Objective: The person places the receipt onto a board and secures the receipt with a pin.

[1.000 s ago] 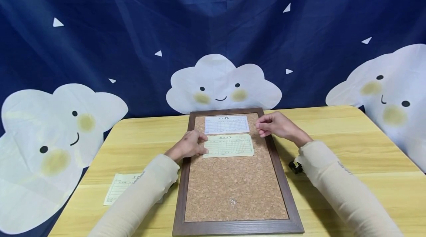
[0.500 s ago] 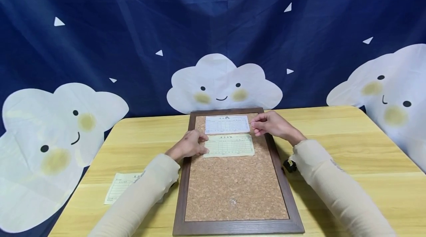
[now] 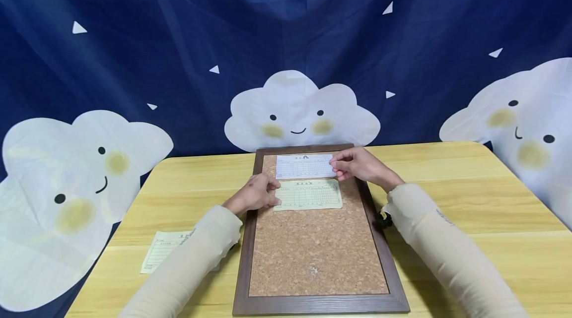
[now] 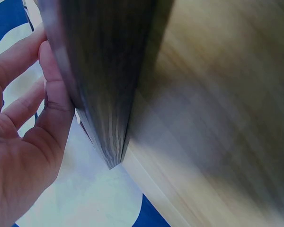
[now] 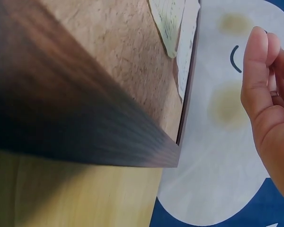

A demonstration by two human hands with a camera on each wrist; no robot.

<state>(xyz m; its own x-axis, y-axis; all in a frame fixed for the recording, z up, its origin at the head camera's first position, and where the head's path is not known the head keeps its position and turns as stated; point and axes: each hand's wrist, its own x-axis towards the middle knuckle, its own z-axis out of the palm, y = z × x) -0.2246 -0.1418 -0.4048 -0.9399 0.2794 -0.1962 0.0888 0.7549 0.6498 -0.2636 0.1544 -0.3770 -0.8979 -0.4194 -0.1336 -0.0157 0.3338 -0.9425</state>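
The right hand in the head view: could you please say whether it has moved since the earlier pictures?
Yes. Against the framed cork board, the right hand has moved leftward, reaching the right edge of the white slip.

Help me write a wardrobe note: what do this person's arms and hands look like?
The left sleeve and right sleeve are long, cream-coloured and loosely bunched at the cuffs, each with small dark print, too small to read. The left hand and right hand wear no gloves. A small black object shows under the right cuff, not clear enough to identify.
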